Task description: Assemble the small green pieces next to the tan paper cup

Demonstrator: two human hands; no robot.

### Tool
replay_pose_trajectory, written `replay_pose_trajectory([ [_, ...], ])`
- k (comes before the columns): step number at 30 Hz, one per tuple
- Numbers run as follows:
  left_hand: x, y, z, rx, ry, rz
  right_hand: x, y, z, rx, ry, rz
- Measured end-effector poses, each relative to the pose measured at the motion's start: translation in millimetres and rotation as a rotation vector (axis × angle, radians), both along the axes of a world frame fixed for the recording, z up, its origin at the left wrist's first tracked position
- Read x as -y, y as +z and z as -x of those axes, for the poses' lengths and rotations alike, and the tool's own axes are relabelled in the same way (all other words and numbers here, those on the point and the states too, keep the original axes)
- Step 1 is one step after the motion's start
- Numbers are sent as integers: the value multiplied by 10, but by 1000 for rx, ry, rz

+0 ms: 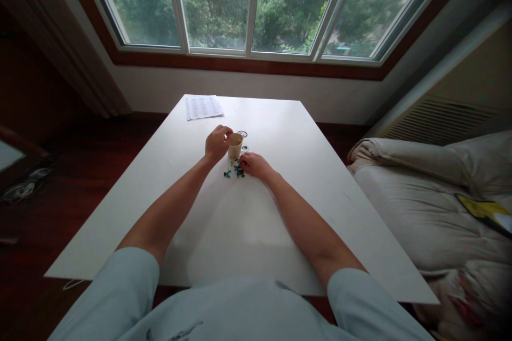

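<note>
A pale beige paper cup (234,148) stands upright on the white table (256,234). My left hand (218,142) is closed at the cup's left side, fingers on its rim. In front of the cup lies a small pile of colourful beads or similar tiny pieces (239,170), blue, green, yellow and black. My right hand (255,164) rests at the right edge of this pile with its fingertips pinched together among the pieces. Whether a piece is between those fingertips is too small to see. Behind the cup lie two thin rings or loops (242,134), partly hidden by it.
Printed sheets of paper (204,107) lie at the table's far left corner. A beige sofa (432,197) stands to the right, with a yellow and black item (486,213) on it. Beyond the table are a wall and a window (248,5). Cables (22,189) lie at the left.
</note>
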State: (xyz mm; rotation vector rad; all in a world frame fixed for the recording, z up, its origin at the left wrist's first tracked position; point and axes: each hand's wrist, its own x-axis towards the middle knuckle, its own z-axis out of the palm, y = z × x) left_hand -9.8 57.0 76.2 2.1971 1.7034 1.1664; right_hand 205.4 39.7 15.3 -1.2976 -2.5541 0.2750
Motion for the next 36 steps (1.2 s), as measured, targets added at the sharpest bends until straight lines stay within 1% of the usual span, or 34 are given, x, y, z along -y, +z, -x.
replay_pose_trajectory([
  [4, 125, -156, 97, 44, 30, -122, 3, 4, 15, 11, 13, 4],
  [6, 210, -262, 171, 37, -5, -121, 4, 1, 30, 15, 12, 9],
  [8, 291, -375, 264, -12, -95, -55, 7, -2, 46, 10, 1, 15],
  [10, 351, -479, 367, -86, -170, 44, 15, -3, 57, -5, -9, 18],
  [13, 389, -579, 506, -177, -278, 186, 34, 4, 61, -21, -2, 19],
  [16, 381, -599, 580, -249, -392, 290, 47, 9, 55, -30, 6, 21],
  [19, 375, -578, 590, -313, -462, 322, 41, -7, 47, -56, -9, 34],
  [23, 391, -557, 567, -357, -442, 318, 14, -48, 47, -70, -24, 33],
  [31, 387, -578, 537, -351, -401, 317, -21, -101, 60, -104, -15, 23],
  [33, 386, -602, 531, -348, -386, 309, -40, -138, 44, -144, -11, 15],
  [36, 387, -637, 522, -336, -382, 302, -67, -197, 4, -260, -30, 10],
])
